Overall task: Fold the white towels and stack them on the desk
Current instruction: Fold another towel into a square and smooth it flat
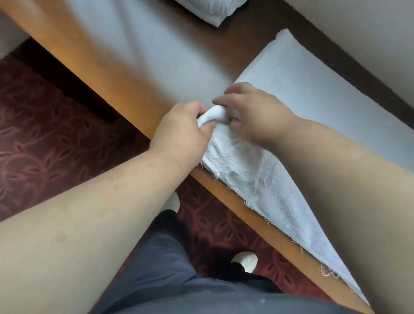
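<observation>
Two hands meet at one bunched corner of a white towel (259, 183): the left hand (181, 129) has its fingers curled tightly round the gathered cloth, while the right hand (253, 113) pinches the same corner from the other side, its index finger stretched out above. That towel lies spread along the near edge of the wooden desk (91, 62), its frayed hem running beside the rim. Farther back on the desk sits a folded towel (209, 5), well apart from the hands.
</observation>
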`<action>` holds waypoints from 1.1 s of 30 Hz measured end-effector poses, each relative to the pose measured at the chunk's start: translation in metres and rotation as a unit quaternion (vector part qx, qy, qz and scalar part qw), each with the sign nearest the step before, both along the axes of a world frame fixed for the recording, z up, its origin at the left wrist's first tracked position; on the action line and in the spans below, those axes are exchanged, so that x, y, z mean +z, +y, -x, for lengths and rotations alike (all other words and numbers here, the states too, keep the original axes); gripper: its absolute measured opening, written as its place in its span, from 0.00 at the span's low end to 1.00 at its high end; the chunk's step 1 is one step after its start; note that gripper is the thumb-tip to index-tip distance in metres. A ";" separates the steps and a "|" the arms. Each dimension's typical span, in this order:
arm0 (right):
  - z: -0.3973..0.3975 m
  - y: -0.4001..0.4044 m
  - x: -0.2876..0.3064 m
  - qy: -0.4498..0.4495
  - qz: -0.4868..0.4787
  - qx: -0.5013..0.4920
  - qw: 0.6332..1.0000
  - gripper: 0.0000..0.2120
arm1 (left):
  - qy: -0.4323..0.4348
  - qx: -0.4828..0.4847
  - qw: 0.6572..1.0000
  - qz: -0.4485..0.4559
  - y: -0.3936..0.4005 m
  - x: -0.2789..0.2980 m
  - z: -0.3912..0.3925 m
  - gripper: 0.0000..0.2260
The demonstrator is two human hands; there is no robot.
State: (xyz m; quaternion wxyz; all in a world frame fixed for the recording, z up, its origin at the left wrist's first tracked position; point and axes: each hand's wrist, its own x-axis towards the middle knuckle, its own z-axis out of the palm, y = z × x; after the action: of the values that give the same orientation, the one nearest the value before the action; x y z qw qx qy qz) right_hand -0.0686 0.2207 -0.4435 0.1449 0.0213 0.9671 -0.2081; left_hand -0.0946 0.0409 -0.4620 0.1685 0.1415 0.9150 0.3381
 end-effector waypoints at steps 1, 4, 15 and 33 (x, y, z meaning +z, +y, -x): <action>0.008 0.000 0.000 -0.012 -0.010 0.021 1.000 0.22 | -0.013 0.014 1.000 -0.011 0.000 0.003 0.002 0.03; 0.020 -0.005 -0.004 0.022 -0.026 0.001 0.999 0.17 | -0.077 0.027 0.997 0.004 -0.003 0.004 0.009 0.04; -0.079 -0.064 0.010 0.074 0.106 -0.176 0.976 0.37 | -0.383 0.128 0.900 -0.161 0.019 0.034 0.007 0.10; -0.084 0.048 0.046 0.133 0.014 -0.436 0.890 0.13 | 0.166 -0.474 0.845 0.187 0.019 -0.001 0.000 0.29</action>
State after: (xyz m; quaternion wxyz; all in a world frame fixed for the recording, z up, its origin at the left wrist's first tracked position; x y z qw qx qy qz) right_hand 0.0152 0.2682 -0.3977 -0.0903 0.4108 0.8676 -0.2651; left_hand -0.0944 0.0602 -0.4634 0.1774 0.5774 0.7969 0.0113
